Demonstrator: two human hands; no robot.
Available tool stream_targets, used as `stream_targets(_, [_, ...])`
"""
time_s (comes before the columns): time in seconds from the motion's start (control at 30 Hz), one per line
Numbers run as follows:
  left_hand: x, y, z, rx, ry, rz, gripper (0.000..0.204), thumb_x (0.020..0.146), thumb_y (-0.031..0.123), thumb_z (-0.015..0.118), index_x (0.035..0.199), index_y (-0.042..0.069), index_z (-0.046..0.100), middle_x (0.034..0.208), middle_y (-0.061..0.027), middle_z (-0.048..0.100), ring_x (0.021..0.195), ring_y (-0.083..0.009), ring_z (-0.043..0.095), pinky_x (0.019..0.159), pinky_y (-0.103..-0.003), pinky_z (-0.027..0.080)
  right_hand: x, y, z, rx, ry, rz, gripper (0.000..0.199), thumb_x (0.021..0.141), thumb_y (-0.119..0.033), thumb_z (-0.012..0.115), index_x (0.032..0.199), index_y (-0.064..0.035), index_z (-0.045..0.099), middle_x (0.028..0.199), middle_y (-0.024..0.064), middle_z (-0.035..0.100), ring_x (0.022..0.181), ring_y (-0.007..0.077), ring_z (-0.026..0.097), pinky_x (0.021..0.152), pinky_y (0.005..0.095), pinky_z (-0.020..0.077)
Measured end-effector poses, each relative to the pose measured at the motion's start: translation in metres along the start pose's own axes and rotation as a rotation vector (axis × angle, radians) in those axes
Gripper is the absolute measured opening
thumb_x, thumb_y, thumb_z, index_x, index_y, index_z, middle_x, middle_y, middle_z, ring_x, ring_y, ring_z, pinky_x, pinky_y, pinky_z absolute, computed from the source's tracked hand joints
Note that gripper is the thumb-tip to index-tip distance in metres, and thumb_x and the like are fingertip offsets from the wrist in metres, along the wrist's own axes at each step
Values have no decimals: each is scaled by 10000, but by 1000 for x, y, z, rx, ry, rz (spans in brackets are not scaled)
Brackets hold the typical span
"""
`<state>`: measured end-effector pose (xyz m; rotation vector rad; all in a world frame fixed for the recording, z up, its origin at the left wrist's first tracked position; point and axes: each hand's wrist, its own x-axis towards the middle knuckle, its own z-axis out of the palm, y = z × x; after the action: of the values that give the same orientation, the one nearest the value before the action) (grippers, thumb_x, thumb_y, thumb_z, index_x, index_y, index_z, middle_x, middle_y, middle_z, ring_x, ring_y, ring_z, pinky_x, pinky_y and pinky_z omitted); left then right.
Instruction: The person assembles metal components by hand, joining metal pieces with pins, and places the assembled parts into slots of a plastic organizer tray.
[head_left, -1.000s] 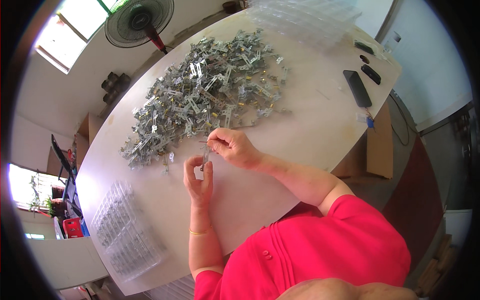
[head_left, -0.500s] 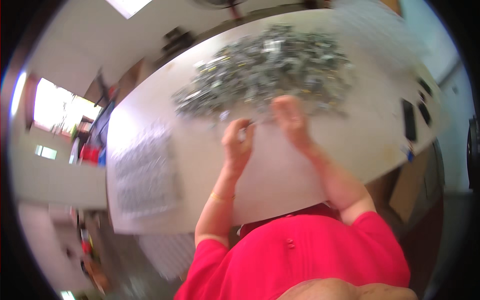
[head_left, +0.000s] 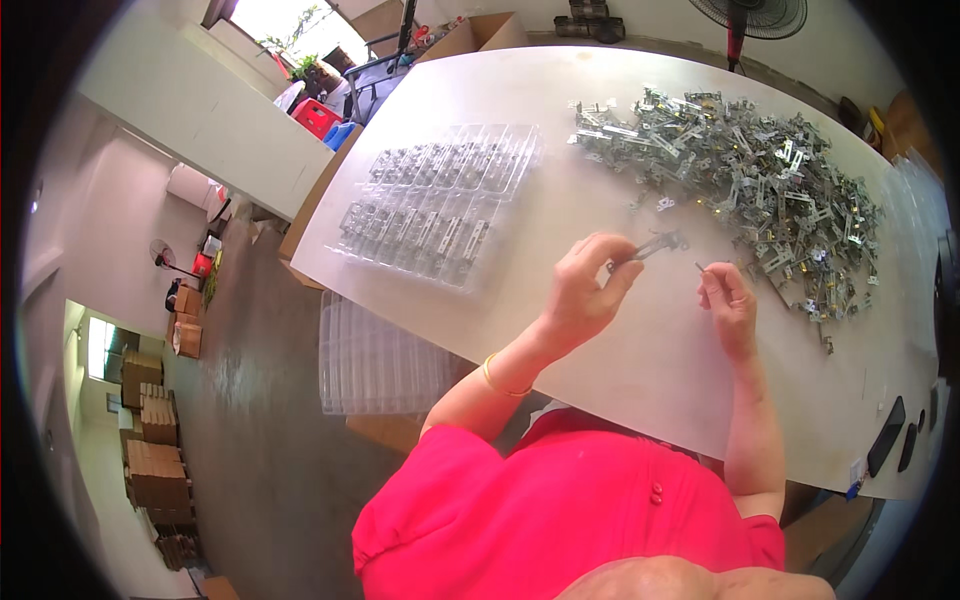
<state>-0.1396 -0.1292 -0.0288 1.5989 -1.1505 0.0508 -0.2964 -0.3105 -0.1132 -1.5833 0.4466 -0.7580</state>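
Observation:
Over the white table [head_left: 590, 375], my left hand [head_left: 588, 290] is closed on a narrow metal bracket [head_left: 657, 243] that sticks out to the right from thumb and fingers. My right hand [head_left: 732, 308], a little to its right, pinches a small thin piece [head_left: 700, 266]; its exact kind is too small to make out. Beyond both hands lies a wide heap of similar metal brackets [head_left: 760, 185], with one loose small part [head_left: 665, 203] at its near left edge. To the left, a clear plastic tray [head_left: 530, 150] holds rows of these brackets.
Below the table's left edge stands a stack of clear trays [head_left: 375, 360]. Clear plastic packaging [head_left: 918, 230] lies at the right end, near a black phone-like slab [head_left: 886, 436]. A fan [head_left: 750, 15] stands behind the table; cardboard boxes [head_left: 160, 475] are stacked far left.
The view has swung left, so the heap now appears further right and the filled tray nearer the middle. The bracket in my left hand now shows plainly; my right hand has gone from spread to pinching.

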Motion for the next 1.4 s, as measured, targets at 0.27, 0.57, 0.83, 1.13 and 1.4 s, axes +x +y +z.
stream_targets(0.27, [-30,4,-20,38,-38,-43,153,834,3,737,963,0,655,864,-99,676,792,-205,639,736,-313,508,-2,0,6,-152,-65,34,73,983,-101,622,933,-48,621,709,-34,567,638,44,526,595,203,450])
stream_targets(0.57, [-51,8,11,-76,-186,-42,158,818,-2,734,947,12,644,867,-102,661,796,-246,620,726,-344,501,-2,-5,6,-191,-87,-15,61,980,-92,624,939,-47,623,717,-34,568,642,43,529,598,202,453])
stream_targets(0.83, [-34,5,-8,2,-153,8,159,815,-2,742,947,10,654,877,-109,663,810,-244,634,728,-341,510,-2,-1,4,-164,-71,22,52,976,-84,627,936,-50,626,716,-34,567,650,40,535,601,199,454])
stream_targets(1.13, [67,-56,-83,152,269,-352,139,880,114,707,930,-15,708,834,-108,724,711,-164,659,672,-307,524,-2,2,3,-138,-63,38,46,966,-64,623,923,-50,628,716,-30,578,648,41,531,593,203,444])
stream_targets(1.4, [102,-144,-115,482,198,-461,244,815,248,724,876,12,734,771,-115,732,738,-228,706,711,-345,546,-1,3,4,-135,-85,20,43,963,-65,626,922,-53,628,709,-38,565,636,38,507,575,209,418])
